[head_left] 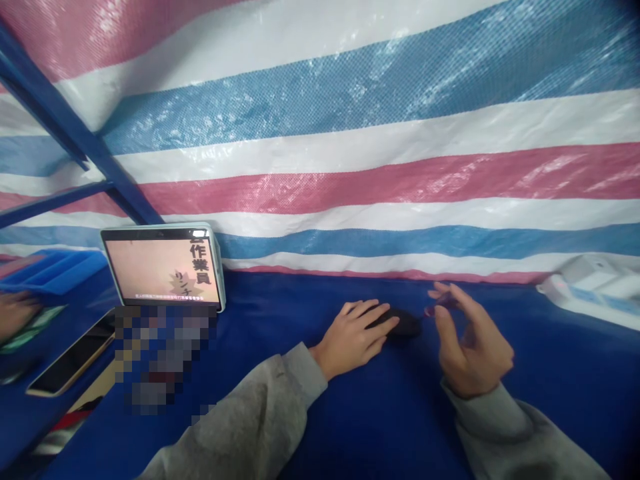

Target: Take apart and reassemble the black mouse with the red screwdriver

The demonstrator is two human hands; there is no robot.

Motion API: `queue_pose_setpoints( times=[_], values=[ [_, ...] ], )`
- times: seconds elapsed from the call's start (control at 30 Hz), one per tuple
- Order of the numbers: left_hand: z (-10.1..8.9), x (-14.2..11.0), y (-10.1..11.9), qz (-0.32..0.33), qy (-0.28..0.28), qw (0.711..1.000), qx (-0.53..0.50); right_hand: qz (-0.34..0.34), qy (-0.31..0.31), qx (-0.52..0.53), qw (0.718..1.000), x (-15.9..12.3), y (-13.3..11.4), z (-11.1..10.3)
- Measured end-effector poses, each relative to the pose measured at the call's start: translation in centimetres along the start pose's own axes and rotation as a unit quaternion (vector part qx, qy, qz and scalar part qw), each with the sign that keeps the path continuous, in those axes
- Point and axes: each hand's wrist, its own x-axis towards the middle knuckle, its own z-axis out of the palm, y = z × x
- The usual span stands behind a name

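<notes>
My left hand [353, 337] lies on the blue table cover [390, 413], its fingers curled over one end of a small dark object [403, 323] and pressing it down. My right hand [467, 347] hovers just to the right of that object, thumb and forefinger pinched on a small purplish piece [440, 307] that I cannot name. Both arms wear grey sleeves.
A tablet [165, 265] with a lit screen leans against the striped tarp wall at the left. A phone [73, 360] lies flat near the left edge beside a blue tray [50, 270]. Another person's hand [15, 313] shows at far left. White items [595, 283] sit at the right.
</notes>
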Motion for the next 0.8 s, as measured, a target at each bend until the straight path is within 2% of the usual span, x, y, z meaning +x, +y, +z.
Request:
queue_pose_setpoints(
  times=[0.2,0.37,0.53,0.73,0.8],
  values=[
    [-0.06,0.0,0.04,0.001,-0.001,1.0,-0.002,-0.043,-0.007,0.007,0.999,0.12,0.25,-0.09],
    [0.22,-0.13,-0.03,0.0,0.002,1.0,-0.004,-0.017,-0.014,0.015,1.0,0.11,0.08,-0.24],
    [0.05,-0.02,-0.01,-0.004,0.003,1.0,-0.005,-0.032,-0.011,-0.003,0.999,0.19,-0.09,-0.23],
    [0.0,0.0,0.02,-0.003,-0.001,1.0,0.0,-0.029,0.029,-0.001,0.999,0.04,0.46,0.06],
    [0.0,-0.01,0.01,-0.004,-0.002,1.0,0.0,-0.03,0.018,0.006,0.999,0.1,0.37,-0.04]
  ],
)
